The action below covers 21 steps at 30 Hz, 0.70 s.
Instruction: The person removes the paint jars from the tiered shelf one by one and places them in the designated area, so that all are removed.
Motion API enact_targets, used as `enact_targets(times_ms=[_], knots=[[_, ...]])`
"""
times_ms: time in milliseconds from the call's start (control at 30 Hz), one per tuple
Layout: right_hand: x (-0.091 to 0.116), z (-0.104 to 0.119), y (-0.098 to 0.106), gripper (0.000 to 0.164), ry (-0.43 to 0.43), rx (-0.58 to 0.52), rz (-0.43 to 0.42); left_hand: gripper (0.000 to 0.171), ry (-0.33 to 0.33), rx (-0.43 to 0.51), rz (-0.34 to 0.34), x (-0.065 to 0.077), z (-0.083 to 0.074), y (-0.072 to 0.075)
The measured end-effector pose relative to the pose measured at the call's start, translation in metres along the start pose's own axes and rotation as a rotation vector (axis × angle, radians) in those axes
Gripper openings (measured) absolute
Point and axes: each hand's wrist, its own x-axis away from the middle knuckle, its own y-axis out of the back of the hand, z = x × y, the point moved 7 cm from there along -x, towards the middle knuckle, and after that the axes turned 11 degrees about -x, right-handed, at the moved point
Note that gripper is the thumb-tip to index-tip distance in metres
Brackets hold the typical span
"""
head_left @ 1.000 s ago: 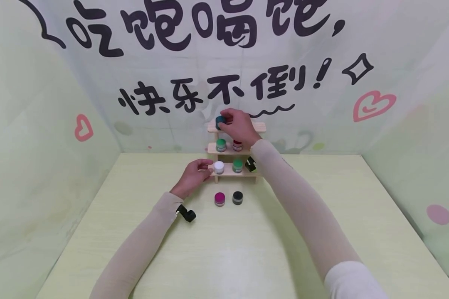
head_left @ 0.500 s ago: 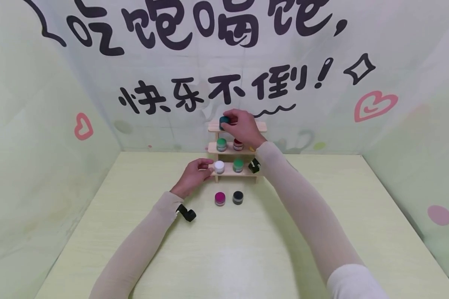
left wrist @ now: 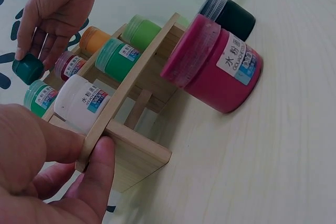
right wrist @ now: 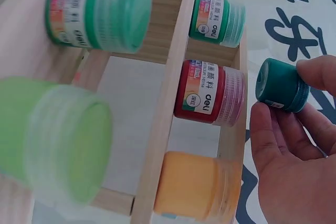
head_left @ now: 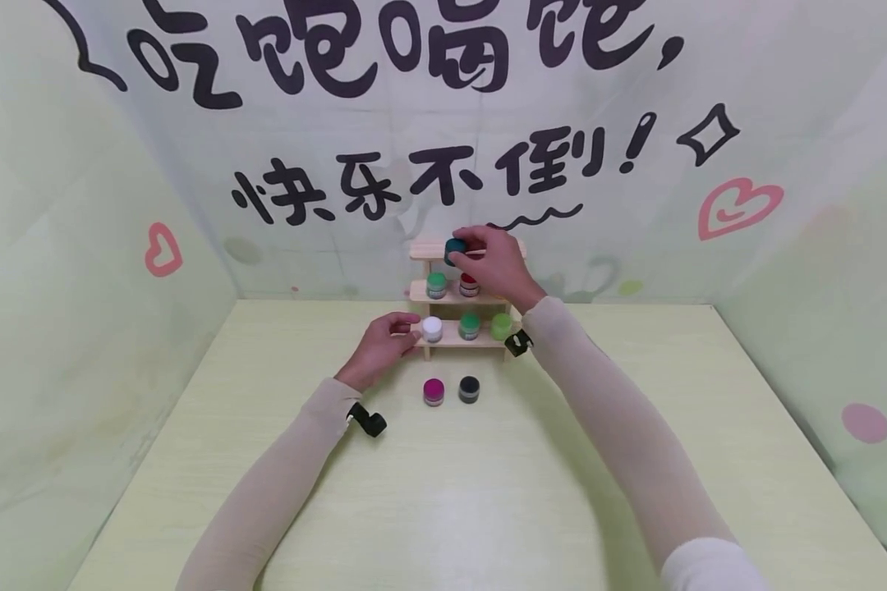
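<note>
My right hand [head_left: 497,261] pinches a dark teal paint jar [right wrist: 279,85] between thumb and fingers. In the head view the jar overlaps the top tier of the small wooden shelf [head_left: 458,343]; the right wrist view shows a gap between it and the red jar [right wrist: 210,90]. My left hand [left wrist: 58,166] grips the left end of the lowest tier with thumb and fingers, close beside a white jar [left wrist: 81,100]. Further along that tier stand a green jar [head_left: 470,326] and a light green jar [head_left: 501,326].
The middle tier bears another green jar [head_left: 436,285], the red jar and an orange jar [right wrist: 191,184]. On the table [head_left: 443,492], before the shelf, stand a magenta jar [head_left: 434,392] and a black-looking jar [head_left: 469,389]. A printed cloth wall [head_left: 325,254] rises behind.
My right hand has shifted right and slightly down with the teal jar, away from the top tier's left end. Its forearm now uncovers the light green jar. My left hand stays put.
</note>
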Motion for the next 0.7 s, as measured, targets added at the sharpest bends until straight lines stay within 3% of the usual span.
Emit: enact_targets(times_ms=[333, 700], knots=[[0.021, -0.003, 0.005, 0.042, 0.084, -0.069, 0.014, 0.037, 0.004, 0.007, -0.002, 0.001, 0.001, 0.0], [0.051, 0.002, 0.0, 0.044, 0.105, -0.105, 0.064, 0.038, 0.001, 0.005, -0.002, 0.001, 0.0, 0.0]])
